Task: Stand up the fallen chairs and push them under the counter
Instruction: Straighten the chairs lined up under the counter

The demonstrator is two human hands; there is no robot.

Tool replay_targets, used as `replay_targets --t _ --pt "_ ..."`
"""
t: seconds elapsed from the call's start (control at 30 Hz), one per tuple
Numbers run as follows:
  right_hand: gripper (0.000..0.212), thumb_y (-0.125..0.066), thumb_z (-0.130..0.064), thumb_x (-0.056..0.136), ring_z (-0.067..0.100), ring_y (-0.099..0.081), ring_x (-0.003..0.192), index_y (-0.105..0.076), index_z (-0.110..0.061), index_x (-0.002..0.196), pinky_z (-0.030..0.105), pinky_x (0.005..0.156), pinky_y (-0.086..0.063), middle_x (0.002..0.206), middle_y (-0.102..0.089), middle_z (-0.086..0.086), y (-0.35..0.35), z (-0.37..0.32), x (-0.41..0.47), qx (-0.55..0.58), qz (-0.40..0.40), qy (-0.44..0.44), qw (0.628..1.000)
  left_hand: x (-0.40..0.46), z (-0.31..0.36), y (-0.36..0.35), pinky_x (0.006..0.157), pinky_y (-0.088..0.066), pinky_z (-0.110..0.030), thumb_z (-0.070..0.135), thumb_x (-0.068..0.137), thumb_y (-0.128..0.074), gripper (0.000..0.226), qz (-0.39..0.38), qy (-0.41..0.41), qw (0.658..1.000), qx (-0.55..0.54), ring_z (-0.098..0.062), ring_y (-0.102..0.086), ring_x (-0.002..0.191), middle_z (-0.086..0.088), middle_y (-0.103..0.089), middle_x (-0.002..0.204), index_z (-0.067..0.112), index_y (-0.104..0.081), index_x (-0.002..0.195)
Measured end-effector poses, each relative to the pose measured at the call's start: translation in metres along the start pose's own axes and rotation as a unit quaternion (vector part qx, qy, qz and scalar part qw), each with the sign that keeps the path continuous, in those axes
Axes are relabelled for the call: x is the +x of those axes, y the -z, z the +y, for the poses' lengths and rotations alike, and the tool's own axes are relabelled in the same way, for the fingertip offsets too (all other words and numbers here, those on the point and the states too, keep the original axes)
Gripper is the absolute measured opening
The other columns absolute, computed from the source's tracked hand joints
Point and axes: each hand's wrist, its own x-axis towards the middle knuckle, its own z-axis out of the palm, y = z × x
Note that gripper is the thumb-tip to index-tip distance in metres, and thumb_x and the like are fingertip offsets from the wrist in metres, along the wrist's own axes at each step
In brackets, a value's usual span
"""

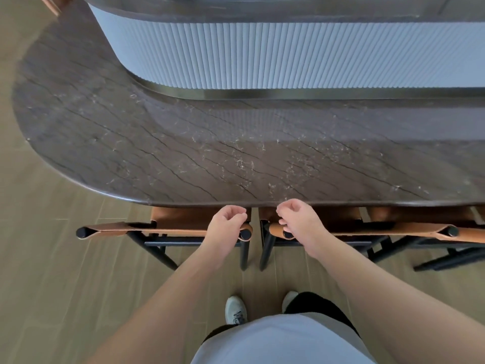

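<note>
Your left hand sits over the inner top corner of the left chair, fingers loosely curled, nothing clearly gripped. Right hand is the same over the right chair: curled, fingertips near the backrest end, can't tell if they touch. Both chairs are upright, side by side, seats tucked under the counter, backrests just outside its edge. Task looks close to done on these two

Risks:
- chair posts stand nearly touching between your hands; push one alone and they may knock or pinch a finger
- hands are right at the counter edge; more shove and knuckles meet stone
- pushing on one corner only could skew the chair and catch a leg on its neighbour
- your shoes are close behind the rear legs; pull back and a leg lands on a toe

Count: 2 chairs, 1 counter, 2 hands, no chair seen lying down
</note>
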Motion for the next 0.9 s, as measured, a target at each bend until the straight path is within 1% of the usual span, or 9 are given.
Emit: replay_targets --t 0.07,0.2,0.3,0.47,0.53,0.63,0.7,0.8,0.9 --pt "0.003 -0.061 -0.031 0.092 0.005 -0.059 0.079 -0.061 -0.03 0.095 0.021 0.059 -0.046 0.091 -0.062 -0.012 0.0 0.013 -0.001 -0.151 0.005 0.053 0.987 0.001 -0.01 0.0 0.06 -0.043 -0.012 0.029 0.093 -0.063 0.009 -0.026 -0.009 0.997 0.075 0.002 -0.061 0.082 0.015 -0.067 0.097 0.037 -0.065 0.096" --pt "0.023 -0.059 -0.032 0.091 0.009 -0.053 0.097 -0.059 -0.028 0.114 0.027 0.077 -0.045 0.109 -0.053 -0.011 0.004 0.032 0.006 -0.36 -0.037 0.146 0.921 0.009 -0.028 -0.001 0.093 -0.046 -0.033 0.035 0.089 -0.064 0.02 -0.083 -0.032 0.964 0.251 -0.013 -0.052 0.114 0.011 -0.054 0.119 0.037 -0.06 0.109" --pt "0.028 -0.058 -0.025 0.09 0.018 -0.049 0.103 -0.059 -0.021 0.118 0.031 0.082 -0.046 0.113 -0.051 -0.005 0.006 0.039 0.01 -0.458 -0.06 0.196 0.865 0.01 -0.039 -0.004 0.099 -0.038 -0.039 0.041 0.088 -0.059 0.039 -0.076 -0.09 0.897 0.426 -0.019 -0.042 0.122 0.009 -0.049 0.127 0.037 -0.052 0.126" --pt "0.037 -0.059 -0.015 0.09 0.023 -0.05 0.107 -0.055 -0.018 0.126 0.032 0.082 -0.046 0.123 -0.05 0.001 0.012 0.054 0.015 -0.579 -0.069 0.281 0.762 0.016 -0.041 -0.014 0.094 -0.036 -0.041 0.032 0.092 -0.051 0.034 -0.034 -0.198 0.779 0.595 -0.024 -0.047 0.112 0.003 -0.051 0.121 0.033 -0.049 0.126" --pt "0.041 -0.058 -0.012 0.089 0.023 -0.049 0.105 -0.053 -0.018 0.129 0.031 0.078 -0.044 0.124 -0.049 0.002 0.012 0.056 0.017 -0.601 -0.072 0.298 0.738 0.018 -0.041 -0.017 0.091 -0.037 -0.039 0.025 0.091 -0.053 0.035 -0.029 -0.205 0.75 0.628 -0.025 -0.047 0.108 0.001 -0.05 0.118 0.03 -0.049 0.125" --pt "0.042 -0.056 -0.006 0.088 0.024 -0.048 0.1 -0.051 -0.018 0.128 0.032 0.069 -0.038 0.12 -0.049 0.005 0.014 0.051 0.022 -0.619 -0.084 0.309 0.717 0.025 -0.04 -0.017 0.09 -0.04 -0.037 0.02 0.09 -0.059 0.041 -0.055 -0.206 0.735 0.644 -0.025 -0.047 0.11 -0.001 -0.05 0.119 0.027 -0.047 0.128" --pt "0.043 -0.056 -0.003 0.086 0.025 -0.048 0.096 -0.05 -0.018 0.126 0.033 0.065 -0.033 0.116 -0.048 0.007 0.014 0.046 0.025 -0.629 -0.101 0.313 0.705 0.028 -0.037 -0.015 0.081 -0.041 -0.036 0.021 0.091 -0.059 0.037 -0.077 -0.216 0.728 0.646 -0.025 -0.048 0.109 -0.002 -0.052 0.117 0.026 -0.048 0.126" --pt "0.041 -0.057 -0.001 0.086 0.026 -0.05 0.092 -0.049 -0.015 0.124 0.034 0.062 -0.034 0.113 -0.048 0.008 0.013 0.041 0.028 -0.639 -0.119 0.307 0.695 0.031 -0.034 -0.009 0.069 -0.037 -0.033 0.032 0.095 -0.054 0.027 -0.093 -0.222 0.72 0.651 -0.025 -0.051 0.104 -0.002 -0.055 0.112 0.025 -0.05 0.121" --pt "0.039 -0.059 -0.003 0.087 0.026 -0.054 0.09 -0.051 -0.015 0.122 0.033 0.062 -0.038 0.109 -0.049 0.007 0.015 0.041 0.03 -0.633 -0.123 0.29 0.707 0.034 -0.033 -0.002 0.067 -0.037 -0.033 0.045 0.095 -0.053 0.03 -0.092 -0.216 0.724 0.649 -0.024 -0.056 0.102 0.0 -0.058 0.106 0.026 -0.052 0.118"
